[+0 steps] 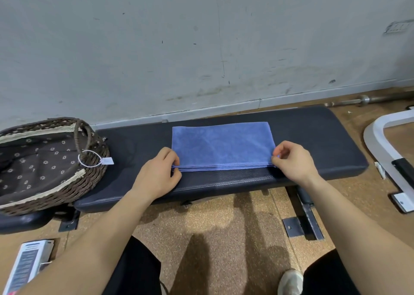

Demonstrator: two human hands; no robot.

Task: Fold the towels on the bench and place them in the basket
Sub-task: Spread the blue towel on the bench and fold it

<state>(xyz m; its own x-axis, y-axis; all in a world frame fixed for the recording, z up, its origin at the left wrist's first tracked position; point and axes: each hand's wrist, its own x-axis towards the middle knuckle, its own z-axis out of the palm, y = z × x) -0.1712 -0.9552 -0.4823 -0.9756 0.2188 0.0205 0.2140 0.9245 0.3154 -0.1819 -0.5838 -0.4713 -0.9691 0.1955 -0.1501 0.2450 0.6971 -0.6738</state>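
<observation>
A blue towel point(221, 145) lies folded in layers on the black padded bench point(313, 137), its stacked edges toward me. My left hand point(158, 174) pinches the near left corner of the towel. My right hand point(291, 161) pinches the near right corner, fingers curled over the edge. The woven basket point(94, 171) with a dark flowered lining stands at the left end of the bench, apart from both hands; no towel shows inside it.
A white tag point(107, 160) hangs on a loop from the basket handle. A white metal frame point(380, 142) stands on the floor at right, a barbell point(365, 99) lies by the wall, and a white device point(26, 265) sits lower left. The wall runs close behind the bench.
</observation>
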